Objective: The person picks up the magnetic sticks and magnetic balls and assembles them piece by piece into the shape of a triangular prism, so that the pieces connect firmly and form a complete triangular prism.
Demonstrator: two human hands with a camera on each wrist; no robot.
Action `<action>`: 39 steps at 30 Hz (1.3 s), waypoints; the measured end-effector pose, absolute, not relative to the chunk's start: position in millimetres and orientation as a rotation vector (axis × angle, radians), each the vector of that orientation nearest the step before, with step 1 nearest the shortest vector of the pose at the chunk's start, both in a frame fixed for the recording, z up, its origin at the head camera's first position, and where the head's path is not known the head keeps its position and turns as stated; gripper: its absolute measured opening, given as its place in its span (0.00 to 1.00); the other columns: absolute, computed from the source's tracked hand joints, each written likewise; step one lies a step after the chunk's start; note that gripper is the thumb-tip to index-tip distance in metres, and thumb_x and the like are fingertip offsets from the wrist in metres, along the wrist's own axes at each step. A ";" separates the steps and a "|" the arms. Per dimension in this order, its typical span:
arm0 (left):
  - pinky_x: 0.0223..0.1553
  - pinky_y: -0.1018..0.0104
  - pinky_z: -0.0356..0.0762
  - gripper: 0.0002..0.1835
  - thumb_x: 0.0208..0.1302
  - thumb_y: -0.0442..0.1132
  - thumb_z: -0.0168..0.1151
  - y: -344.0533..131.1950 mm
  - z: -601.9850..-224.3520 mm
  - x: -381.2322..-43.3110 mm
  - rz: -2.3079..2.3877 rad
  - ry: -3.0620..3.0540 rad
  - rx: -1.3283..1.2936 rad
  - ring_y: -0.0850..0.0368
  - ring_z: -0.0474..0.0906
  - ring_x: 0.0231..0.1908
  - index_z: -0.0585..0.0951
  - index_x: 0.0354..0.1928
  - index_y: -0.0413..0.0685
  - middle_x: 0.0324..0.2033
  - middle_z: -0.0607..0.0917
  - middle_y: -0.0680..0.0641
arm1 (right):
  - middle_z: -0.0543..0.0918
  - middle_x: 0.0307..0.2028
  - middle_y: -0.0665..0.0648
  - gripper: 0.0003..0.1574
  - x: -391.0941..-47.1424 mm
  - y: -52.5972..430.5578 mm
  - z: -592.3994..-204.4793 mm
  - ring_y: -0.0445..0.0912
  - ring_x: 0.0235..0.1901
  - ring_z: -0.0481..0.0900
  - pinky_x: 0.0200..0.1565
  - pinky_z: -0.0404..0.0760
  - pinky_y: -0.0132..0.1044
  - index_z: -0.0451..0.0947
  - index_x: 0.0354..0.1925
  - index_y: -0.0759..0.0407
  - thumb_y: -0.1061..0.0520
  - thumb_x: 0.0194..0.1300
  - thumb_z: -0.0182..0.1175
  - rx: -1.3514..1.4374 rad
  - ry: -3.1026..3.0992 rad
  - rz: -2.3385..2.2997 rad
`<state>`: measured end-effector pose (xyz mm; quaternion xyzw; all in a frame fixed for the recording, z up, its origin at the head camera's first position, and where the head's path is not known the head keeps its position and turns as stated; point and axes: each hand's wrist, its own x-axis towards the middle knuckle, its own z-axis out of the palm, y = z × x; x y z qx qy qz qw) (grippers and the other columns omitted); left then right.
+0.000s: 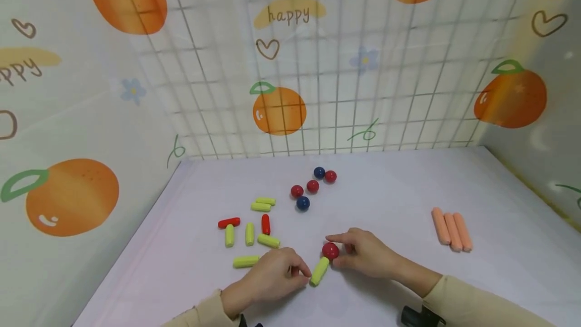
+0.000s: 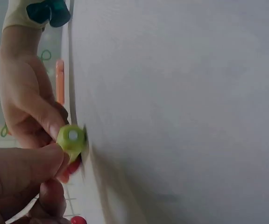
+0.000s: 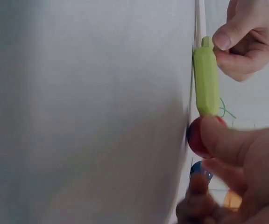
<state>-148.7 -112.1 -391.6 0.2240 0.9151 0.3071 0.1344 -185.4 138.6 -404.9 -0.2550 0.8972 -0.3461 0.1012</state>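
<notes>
A lime-green stick [image 1: 320, 271] lies slanted on the table between the two hands, its far end meeting a red ball [image 1: 330, 251]. Beside the ball is the right hand [image 1: 365, 254], thumb against the ball's near side and index finger reaching over its far side. The left hand [image 1: 277, 276] has thumb and index fingertips right at the stick's near end; I cannot tell whether they pinch it. In the right wrist view, a small peg juts from that end of the green stick [image 3: 206, 81], and the thumb partly covers the red ball [image 3: 198, 137].
Several lime-green sticks [image 1: 249, 234] and two red sticks [image 1: 266, 224] lie left, one green stick partly behind the left hand. Farther back sit red balls [image 1: 312, 186] and dark blue balls [image 1: 303, 203]. Three peach sticks [image 1: 452, 231] lie right. A printed curtain [image 1: 218, 64] surrounds the table.
</notes>
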 end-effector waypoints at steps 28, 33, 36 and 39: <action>0.40 0.69 0.78 0.20 0.53 0.55 0.73 -115.3 -385.8 -153.4 0.331 2.954 0.647 0.66 0.72 0.35 0.81 0.43 0.55 0.41 0.79 0.55 | 0.77 0.39 0.63 0.34 -323.6 136.8 -401.7 0.51 0.38 0.71 0.36 0.69 0.37 0.72 0.64 0.60 0.51 0.63 0.66 -0.306 2.877 -1.052; 0.36 0.72 0.75 0.20 0.53 0.57 0.73 -117.3 -387.4 -146.7 0.373 2.957 0.598 0.67 0.70 0.33 0.81 0.41 0.55 0.38 0.78 0.57 | 0.76 0.47 0.67 0.41 -351.3 131.6 -400.6 0.55 0.45 0.71 0.41 0.72 0.40 0.67 0.68 0.58 0.49 0.60 0.67 -0.289 2.845 -1.061; 0.36 0.72 0.75 0.21 0.52 0.58 0.73 -116.5 -387.3 -145.8 0.419 2.945 0.574 0.67 0.70 0.33 0.80 0.42 0.55 0.37 0.78 0.57 | 0.75 0.52 0.67 0.42 -361.2 129.3 -402.5 0.56 0.49 0.71 0.46 0.74 0.43 0.66 0.69 0.56 0.48 0.60 0.67 -0.251 2.813 -1.044; 0.36 0.72 0.75 0.22 0.52 0.58 0.73 -114.1 -386.7 -144.9 0.430 2.933 0.589 0.67 0.70 0.33 0.80 0.42 0.55 0.37 0.78 0.58 | 0.74 0.56 0.68 0.43 -365.5 130.4 -406.1 0.57 0.52 0.71 0.51 0.75 0.47 0.65 0.70 0.56 0.49 0.60 0.67 -0.193 2.788 -1.039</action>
